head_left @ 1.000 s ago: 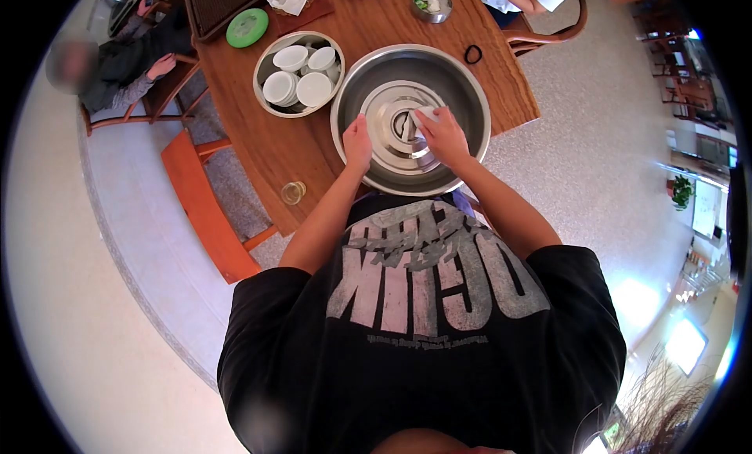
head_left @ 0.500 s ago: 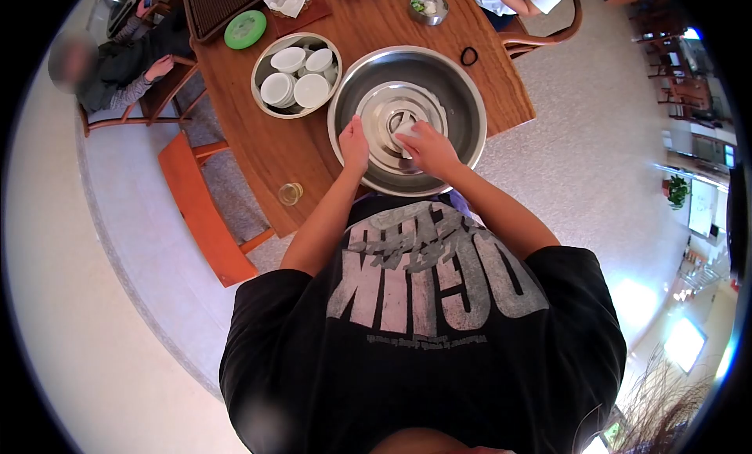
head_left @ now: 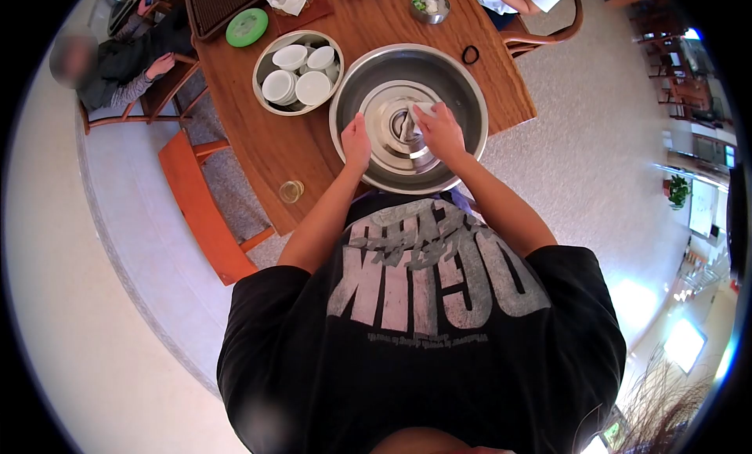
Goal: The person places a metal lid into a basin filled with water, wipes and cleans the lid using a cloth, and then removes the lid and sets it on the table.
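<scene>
A round steel pot lid (head_left: 384, 101) with a ring-like handle in its middle is held over a large steel basin (head_left: 468, 86). My left hand (head_left: 356, 144) is closed on the lid's left edge, thumb on top. In my right hand (head_left: 441, 134) is a white cloth or tissue (head_left: 424, 109), pinched in closed fingers and pressed on the lid just right of the handle. Part of the cloth is hidden under the fingers. Whether the lid touches the basin's bottom I cannot tell.
Left of the basin stands a steel bowl (head_left: 257, 84) with several white cups. A glass (head_left: 291, 191), a green lid (head_left: 247, 28), a black ring (head_left: 470, 55) and a small food bowl (head_left: 430, 18) share the wooden table (head_left: 251, 152). Two people sit nearby.
My right hand has moved slightly right and up across the lid with the cloth. My left hand keeps its hold on the lid's edge.
</scene>
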`<state>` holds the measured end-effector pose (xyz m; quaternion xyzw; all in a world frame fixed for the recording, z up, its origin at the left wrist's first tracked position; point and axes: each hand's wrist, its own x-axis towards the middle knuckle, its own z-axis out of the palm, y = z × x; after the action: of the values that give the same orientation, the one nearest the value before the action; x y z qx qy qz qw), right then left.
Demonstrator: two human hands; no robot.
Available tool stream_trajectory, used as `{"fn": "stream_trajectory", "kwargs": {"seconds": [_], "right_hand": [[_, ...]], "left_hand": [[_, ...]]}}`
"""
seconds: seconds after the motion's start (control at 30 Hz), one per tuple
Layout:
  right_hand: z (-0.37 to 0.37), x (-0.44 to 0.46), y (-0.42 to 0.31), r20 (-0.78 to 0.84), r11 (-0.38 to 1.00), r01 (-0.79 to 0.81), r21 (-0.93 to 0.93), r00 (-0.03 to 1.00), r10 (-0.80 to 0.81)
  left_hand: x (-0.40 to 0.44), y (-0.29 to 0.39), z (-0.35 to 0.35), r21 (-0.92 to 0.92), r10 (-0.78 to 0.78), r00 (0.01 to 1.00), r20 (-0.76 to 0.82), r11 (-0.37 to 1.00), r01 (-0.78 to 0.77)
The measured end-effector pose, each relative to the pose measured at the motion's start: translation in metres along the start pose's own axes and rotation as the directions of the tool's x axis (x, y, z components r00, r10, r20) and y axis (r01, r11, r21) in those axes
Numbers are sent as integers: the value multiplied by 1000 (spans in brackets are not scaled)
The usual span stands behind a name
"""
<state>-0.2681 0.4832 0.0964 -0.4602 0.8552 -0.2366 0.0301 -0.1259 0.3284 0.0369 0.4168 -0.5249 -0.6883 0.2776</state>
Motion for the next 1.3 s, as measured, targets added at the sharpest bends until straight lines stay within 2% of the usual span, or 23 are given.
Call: {"fn": "stream_trajectory", "kwargs": {"seconds": [0.13,0.23,0.37,0.47,0.57,0.67,0.7,0.8,0.9,1.1,1.2,1.3], "right_hand": [[-7,-8,-22,144,997,38,64,988,-47],[-5,-21,-29,164,981,99,164,978,-126],[-12,-30,-27,153,953,223,204,954,-256],[-25,-28,-31,214,953,266,143,932,-293],[-26,-17,-32,186,982,188,7,965,-186],[-20,0,-29,109,980,162,-112,983,-150],[-20,5,-31,102,981,159,-110,984,-148],[-19,13,-39,84,987,132,-91,989,-125],[-11,12,-42,84,994,102,-49,992,-97],[-23,-2,-35,227,973,230,12,947,-227],[-35,1,-26,278,943,333,-8,906,-318],[-33,10,-37,228,950,284,-130,941,-250]], "left_hand": [[0,-1,2,-25,-6,1000,2,1000,6],[-1,4,3,-27,-12,1000,2,1000,12],[-2,5,0,-54,-7,1000,-10,998,6],[-3,8,0,-52,-6,1000,-17,999,5],[-4,10,5,-81,-20,999,-29,997,17],[-6,8,6,-117,-30,999,-23,993,27],[-6,7,6,-126,-31,999,-14,992,30],[-3,9,-4,-1,-70,997,14,998,70],[-4,12,2,-49,-47,998,-37,998,45],[0,1,1,-46,-56,998,-22,997,55],[0,-7,4,-109,-27,1000,7,994,27],[1,-2,-4,-53,-117,993,35,991,119]]}}
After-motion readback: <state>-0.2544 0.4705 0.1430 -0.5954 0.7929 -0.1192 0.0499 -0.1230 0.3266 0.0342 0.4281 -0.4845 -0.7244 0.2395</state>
